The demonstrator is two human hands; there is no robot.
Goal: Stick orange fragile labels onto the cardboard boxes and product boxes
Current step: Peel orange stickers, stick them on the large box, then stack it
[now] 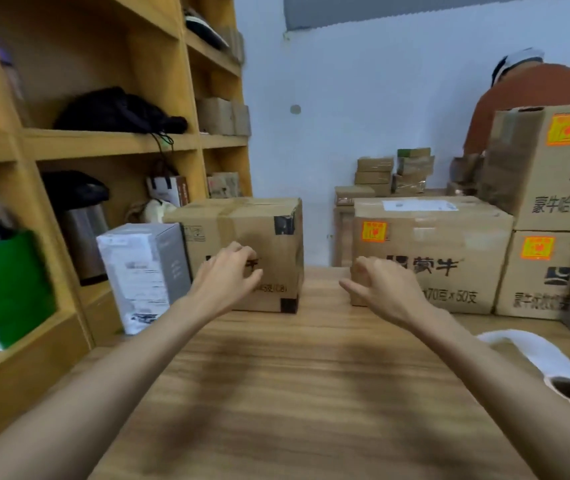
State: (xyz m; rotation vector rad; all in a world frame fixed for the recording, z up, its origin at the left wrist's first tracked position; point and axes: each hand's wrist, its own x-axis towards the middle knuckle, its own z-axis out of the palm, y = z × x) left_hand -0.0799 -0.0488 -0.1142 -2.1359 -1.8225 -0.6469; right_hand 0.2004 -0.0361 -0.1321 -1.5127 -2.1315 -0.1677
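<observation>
A small cardboard box point(242, 230) stands at the table's far left with no orange label on its visible faces. My left hand point(228, 275) hovers in front of its near face, fingers loosely curled and holding nothing. My right hand point(383, 285) reaches toward the wide cardboard box point(449, 244), fingers relaxed, also holding nothing. That wide box carries an orange fragile label point(374, 231) at its upper left. Two stacked boxes on the right each bear an orange label, the upper label point(566, 129) and the lower label point(537, 248). A white-grey product box point(145, 271) stands left of the small box.
A roll of white label backing point(553, 368) lies at the table's right edge. Wooden shelves point(103, 143) with bags and a flask line the left. A person in an orange top point(532, 98) stands behind the stacked boxes. Small parcels point(394, 171) pile against the back wall.
</observation>
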